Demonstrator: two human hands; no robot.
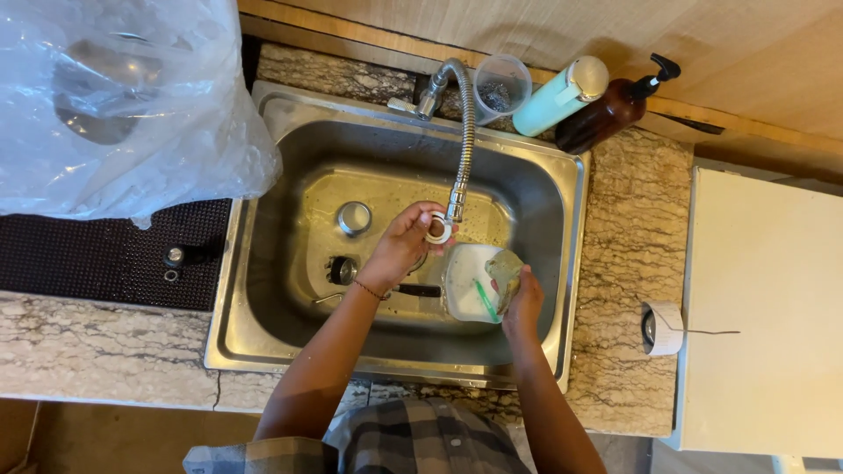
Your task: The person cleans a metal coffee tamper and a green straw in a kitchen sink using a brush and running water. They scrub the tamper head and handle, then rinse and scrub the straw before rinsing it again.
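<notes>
Speckled stone surface [628, 228] surrounds a stainless steel sink [290, 290]. Over the basin, the left hand [401, 248] has its fingers closed on a small white ring [438, 227] at the flexible metal faucet hose [465, 132]. The right hand [523, 303] grips a wet, translucent plastic container [470, 281] by its rim; it looks light and slippery. Bottles [606, 110] stand behind.

Clear plastic container [470, 283] tilted in sink; green sponge [504, 268] at rim
</notes>
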